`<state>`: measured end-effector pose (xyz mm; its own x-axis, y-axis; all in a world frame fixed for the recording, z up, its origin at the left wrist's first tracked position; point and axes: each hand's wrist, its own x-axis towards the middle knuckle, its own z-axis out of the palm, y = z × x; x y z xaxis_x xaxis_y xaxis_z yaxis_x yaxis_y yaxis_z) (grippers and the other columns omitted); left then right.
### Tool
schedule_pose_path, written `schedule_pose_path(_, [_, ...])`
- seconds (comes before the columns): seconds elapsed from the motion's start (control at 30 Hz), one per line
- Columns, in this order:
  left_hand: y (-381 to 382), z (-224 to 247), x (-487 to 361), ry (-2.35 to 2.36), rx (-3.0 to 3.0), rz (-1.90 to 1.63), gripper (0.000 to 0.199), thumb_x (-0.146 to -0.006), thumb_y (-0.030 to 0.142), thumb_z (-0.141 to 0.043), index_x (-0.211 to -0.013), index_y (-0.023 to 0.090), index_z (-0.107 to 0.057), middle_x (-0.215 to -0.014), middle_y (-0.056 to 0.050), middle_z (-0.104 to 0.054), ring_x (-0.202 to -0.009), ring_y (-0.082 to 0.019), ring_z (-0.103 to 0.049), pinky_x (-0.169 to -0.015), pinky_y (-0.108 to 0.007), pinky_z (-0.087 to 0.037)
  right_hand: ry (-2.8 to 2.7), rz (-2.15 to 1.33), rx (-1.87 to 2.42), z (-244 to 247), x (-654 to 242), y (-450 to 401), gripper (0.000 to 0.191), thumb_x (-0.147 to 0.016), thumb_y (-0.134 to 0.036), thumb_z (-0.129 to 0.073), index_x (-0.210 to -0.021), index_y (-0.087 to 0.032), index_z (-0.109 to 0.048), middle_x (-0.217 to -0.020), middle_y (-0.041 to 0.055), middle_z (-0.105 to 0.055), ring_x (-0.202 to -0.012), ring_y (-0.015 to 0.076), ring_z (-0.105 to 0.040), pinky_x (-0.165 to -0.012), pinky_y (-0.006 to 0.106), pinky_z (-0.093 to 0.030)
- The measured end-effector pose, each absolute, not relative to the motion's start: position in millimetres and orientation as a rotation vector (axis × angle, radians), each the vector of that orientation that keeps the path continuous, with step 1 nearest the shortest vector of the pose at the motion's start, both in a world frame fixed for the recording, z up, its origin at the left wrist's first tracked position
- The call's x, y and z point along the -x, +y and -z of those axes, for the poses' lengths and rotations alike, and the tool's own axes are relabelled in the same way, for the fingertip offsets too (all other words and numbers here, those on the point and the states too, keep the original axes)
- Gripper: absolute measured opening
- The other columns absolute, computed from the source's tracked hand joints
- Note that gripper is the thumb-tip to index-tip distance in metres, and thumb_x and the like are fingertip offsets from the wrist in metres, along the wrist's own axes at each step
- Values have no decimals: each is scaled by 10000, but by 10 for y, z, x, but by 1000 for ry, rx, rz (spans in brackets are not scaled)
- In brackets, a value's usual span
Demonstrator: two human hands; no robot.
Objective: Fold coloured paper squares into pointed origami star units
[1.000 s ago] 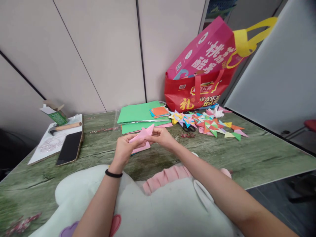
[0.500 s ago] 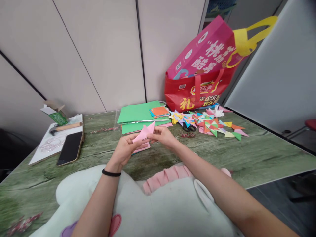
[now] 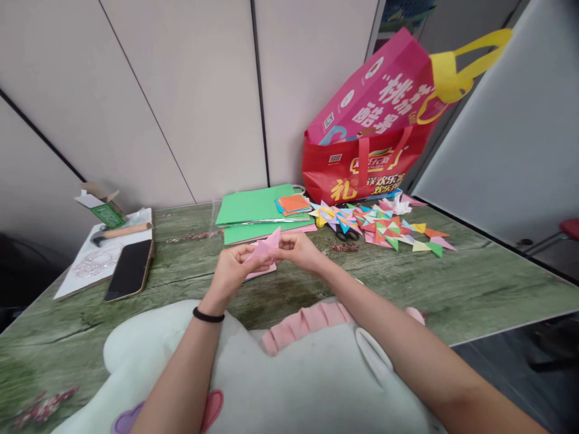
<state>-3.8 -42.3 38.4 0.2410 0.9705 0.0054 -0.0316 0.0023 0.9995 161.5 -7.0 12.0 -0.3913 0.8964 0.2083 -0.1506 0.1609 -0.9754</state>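
Note:
A folded pink paper (image 3: 266, 246) with pointed tips is held between both hands above the green table (image 3: 190, 265). My left hand (image 3: 233, 268), with a black band at the wrist, grips its left side. My right hand (image 3: 298, 252) pinches its right side between thumb and fingers. Beneath the hands, a small stack of pink sheets (image 3: 266, 273) lies partly covered. Just behind are green sheets (image 3: 253, 205), with small orange squares (image 3: 294, 203) on top. Colourful folded paper pieces (image 3: 389, 229) lie to the right.
A plush toy (image 3: 316, 380) lies under my forearms. Black scissors (image 3: 347, 235) rest beside the paper pieces. Red and pink bags (image 3: 357, 163) stand at the back right. On the left are a phone (image 3: 129, 270), a hammer (image 3: 124, 232) and an opened box (image 3: 103, 208).
The pink paper has turned slightly, and its upper tip sits a little lower and further left. My left hand's fingers have curled in more around it.

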Motion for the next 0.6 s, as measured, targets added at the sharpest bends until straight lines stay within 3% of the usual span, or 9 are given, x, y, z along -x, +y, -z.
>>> schedule_pose_path(0.27, [-481, -499, 86, 711, -1266, -867, 499, -670, 279, -698, -1105, 92, -542, -1071, -164, -640, -1021, -286, -580, -935, -441, -420, -1534, -1475, 708, -193, -1764, -56, 278, -602, -362, -711, -704, -122, -615, -623, -11, -610, -572, 97, -558, -589, 240, -471])
schedule_pose_path(0.37, [-468, -468, 52, 823, -1309, -866, 512, -635, 300, -716, -1075, 96, -550, -956, -148, -685, -936, -278, -625, -884, -437, -452, -1609, -1418, 723, -180, -1786, -49, 261, -597, -356, -712, -658, -122, -612, -583, -20, -592, -535, 90, -535, -556, 224, -446])
schedule_pose_path(0.5, [-429, -380, 5, 1052, -1442, -900, 310, -645, 371, -683, -806, 113, -623, -741, -104, -712, -742, -250, -672, -711, -363, -525, -1763, -1416, 741, -124, -1738, -52, 271, -594, -371, -702, -612, -118, -608, -546, -14, -578, -513, 96, -527, -524, 217, -417])
schedule_pose_path(0.6, [-412, -340, -2, 1046, -1413, -944, 303, -666, 410, -650, -732, 115, -634, -708, -96, -709, -697, -240, -673, -671, -347, -532, -1744, -1378, 769, -98, -1691, -55, 286, -583, -380, -706, -632, -115, -609, -562, -6, -587, -528, 101, -533, -528, 217, -422])
